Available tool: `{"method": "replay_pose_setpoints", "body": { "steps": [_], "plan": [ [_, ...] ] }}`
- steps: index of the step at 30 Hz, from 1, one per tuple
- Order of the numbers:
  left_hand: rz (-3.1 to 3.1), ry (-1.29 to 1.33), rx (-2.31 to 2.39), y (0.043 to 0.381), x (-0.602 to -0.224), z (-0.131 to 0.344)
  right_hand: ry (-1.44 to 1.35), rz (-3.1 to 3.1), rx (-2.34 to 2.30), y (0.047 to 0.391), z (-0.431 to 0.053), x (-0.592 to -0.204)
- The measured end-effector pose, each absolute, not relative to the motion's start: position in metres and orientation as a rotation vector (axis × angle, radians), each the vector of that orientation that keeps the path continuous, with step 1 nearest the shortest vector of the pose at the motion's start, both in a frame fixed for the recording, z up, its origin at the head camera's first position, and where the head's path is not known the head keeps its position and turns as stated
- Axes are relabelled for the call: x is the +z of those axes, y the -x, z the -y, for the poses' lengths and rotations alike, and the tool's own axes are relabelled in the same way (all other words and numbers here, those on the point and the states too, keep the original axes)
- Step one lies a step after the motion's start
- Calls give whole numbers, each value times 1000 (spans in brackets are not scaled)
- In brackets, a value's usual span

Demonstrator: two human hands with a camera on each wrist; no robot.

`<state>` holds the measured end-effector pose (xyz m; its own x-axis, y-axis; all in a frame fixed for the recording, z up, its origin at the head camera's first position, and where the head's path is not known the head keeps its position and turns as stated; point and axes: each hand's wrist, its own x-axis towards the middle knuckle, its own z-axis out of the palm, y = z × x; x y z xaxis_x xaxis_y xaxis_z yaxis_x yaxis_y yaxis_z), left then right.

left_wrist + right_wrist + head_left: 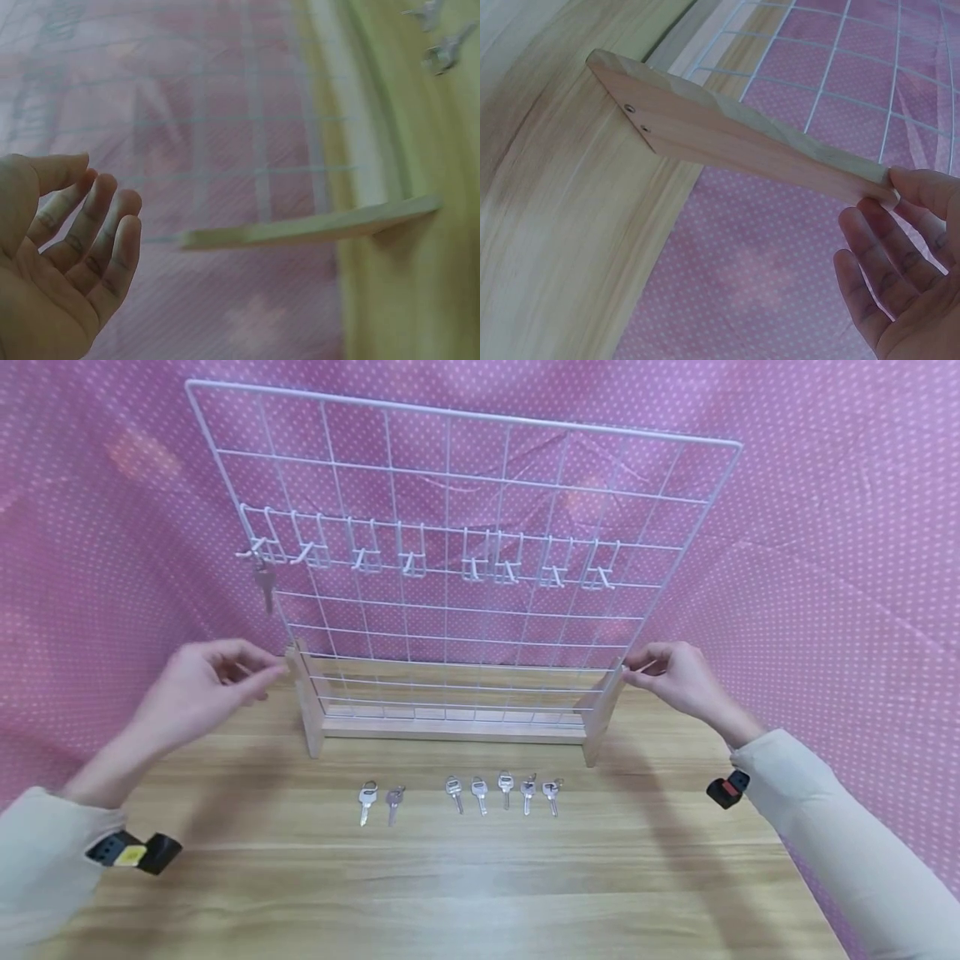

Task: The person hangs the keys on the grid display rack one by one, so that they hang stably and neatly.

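Observation:
A white wire grid rack (pixel 447 468) stands upright in a wooden base (pixel 457 727). My right hand (pixel 671 675) pinches the upper tip of the right wooden side panel (pixel 742 135) between thumb and fingers. Beside the left wooden side panel (pixel 315 229) is my left hand (pixel 75 255), its fingers loosely bent and a gap showing between them and the panel. Several white hooks (pixel 411 564) hang in a row across the grid. On the leftmost hook hangs a key (pixel 266 587).
Several more keys lie on the wooden table in front of the rack: a pair with a silver key (pixel 367 797) at left, and a group with another key (pixel 479 791) right of centre. Pink dotted cloth (pixel 840 543) surrounds the table behind and at both sides.

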<state>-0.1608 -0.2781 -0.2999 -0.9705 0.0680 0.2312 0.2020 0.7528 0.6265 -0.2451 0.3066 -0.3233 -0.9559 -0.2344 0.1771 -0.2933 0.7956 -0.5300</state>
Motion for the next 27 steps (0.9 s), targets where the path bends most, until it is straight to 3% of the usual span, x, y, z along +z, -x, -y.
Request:
{"method": "replay_pose_setpoints", "body": {
  "steps": [6, 16, 27],
  "plan": [
    [2824, 395, -1080, 158, -348, 257, -402, 2903, 864, 244, -307, -322],
    [2973, 385, -1163, 157, -413, 237, -397, 2931, 871, 244, -306, -321],
    [3042, 446, -1352, 162, -459, 232, -408, 2915, 868, 244, -306, -322]
  ]
}}
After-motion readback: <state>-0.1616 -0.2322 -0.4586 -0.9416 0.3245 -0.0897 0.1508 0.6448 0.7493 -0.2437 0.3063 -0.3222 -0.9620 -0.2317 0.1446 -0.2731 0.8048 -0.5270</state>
